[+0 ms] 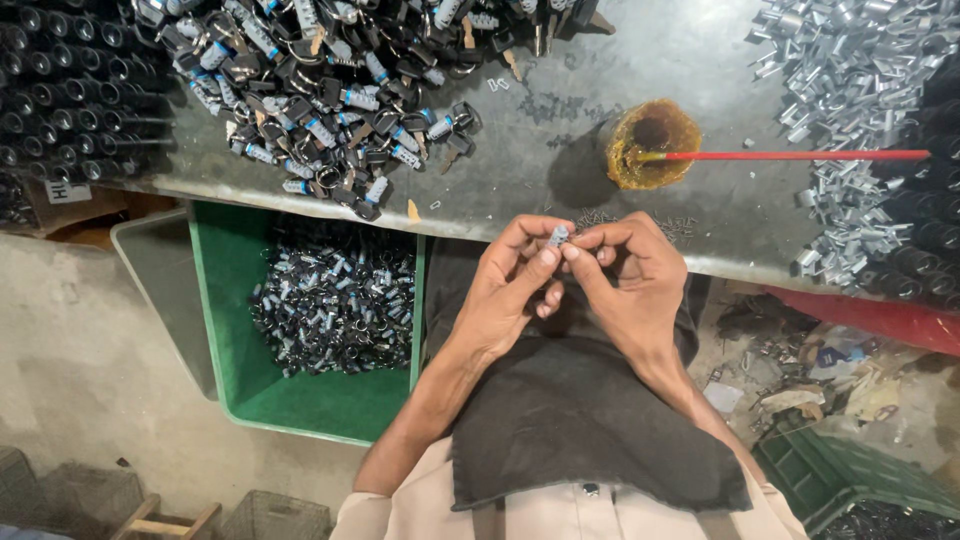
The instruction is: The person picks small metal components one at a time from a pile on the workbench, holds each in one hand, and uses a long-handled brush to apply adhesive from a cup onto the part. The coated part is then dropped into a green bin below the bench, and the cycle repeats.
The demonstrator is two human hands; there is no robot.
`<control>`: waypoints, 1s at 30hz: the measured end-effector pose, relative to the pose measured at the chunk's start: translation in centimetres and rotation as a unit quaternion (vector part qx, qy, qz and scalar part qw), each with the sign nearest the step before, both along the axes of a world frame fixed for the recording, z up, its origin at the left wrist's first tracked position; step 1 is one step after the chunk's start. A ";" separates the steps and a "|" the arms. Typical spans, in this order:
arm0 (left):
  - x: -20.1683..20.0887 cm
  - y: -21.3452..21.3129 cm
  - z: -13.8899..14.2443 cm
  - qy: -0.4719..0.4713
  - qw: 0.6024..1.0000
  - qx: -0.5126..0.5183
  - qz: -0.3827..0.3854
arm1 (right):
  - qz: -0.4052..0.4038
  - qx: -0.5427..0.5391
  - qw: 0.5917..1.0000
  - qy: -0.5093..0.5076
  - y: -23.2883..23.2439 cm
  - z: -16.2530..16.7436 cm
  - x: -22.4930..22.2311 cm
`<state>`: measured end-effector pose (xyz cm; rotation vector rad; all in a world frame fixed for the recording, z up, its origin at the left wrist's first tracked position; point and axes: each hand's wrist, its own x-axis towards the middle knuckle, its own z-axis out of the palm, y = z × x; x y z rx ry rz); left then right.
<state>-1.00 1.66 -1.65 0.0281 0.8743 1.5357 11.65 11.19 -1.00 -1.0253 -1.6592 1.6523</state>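
Both hands meet over the dark lap cloth (580,420): left hand (505,290) and right hand (635,285) pinch one small silvery cylinder (558,237) between fingertips, long axis roughly upright, tilted right; both equally close. Green bin (225,330) of like parts sits left, below the table edge (480,215). Farther: amber pot (652,143) with red stick (800,155), keyed-lock pile (340,80), metal clips (850,70). White label (68,191), far left.

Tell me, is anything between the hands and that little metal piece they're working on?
Nothing visible. The left hand and right hand both pinch the small metal piece directly at their fingertips, just over the edge of the workbench.
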 end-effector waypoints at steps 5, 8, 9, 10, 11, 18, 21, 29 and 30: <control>-0.4 -0.3 0.2 0.035 0.999 -0.001 -0.017 | 0.002 -0.038 0.999 0.010 0.2 1.1 0.1; -0.2 -0.2 0.3 0.033 0.999 0.006 -0.009 | -0.006 -0.018 1.000 0.006 0.1 1.6 0.3; -0.2 -0.2 0.3 0.050 0.999 0.003 -0.012 | -0.009 -0.005 1.000 0.003 0.0 1.6 0.5; -0.1 -0.2 0.3 0.067 0.998 0.001 -0.016 | -0.005 -0.008 1.000 -0.003 0.0 1.5 0.7; -0.1 -0.1 0.3 0.084 0.996 -0.001 -0.019 | 0.000 -0.011 1.000 -0.009 0.1 1.4 1.0; -1.4 -0.3 1.5 0.086 0.991 -0.008 -0.098 | 0.016 -0.249 0.954 0.168 1.2 0.3 2.4; -1.4 0.0 2.4 0.136 0.988 -0.010 -0.079 | -0.085 -0.233 0.951 0.183 3.8 1.6 3.2; 0.1 4.4 0.2 -0.028 0.999 0.003 0.035 | -0.108 0.190 0.970 -0.107 7.9 5.6 4.5; 0.2 4.7 -0.3 -0.052 0.998 0.008 0.043 | -0.121 0.186 0.970 -0.101 7.8 5.6 4.6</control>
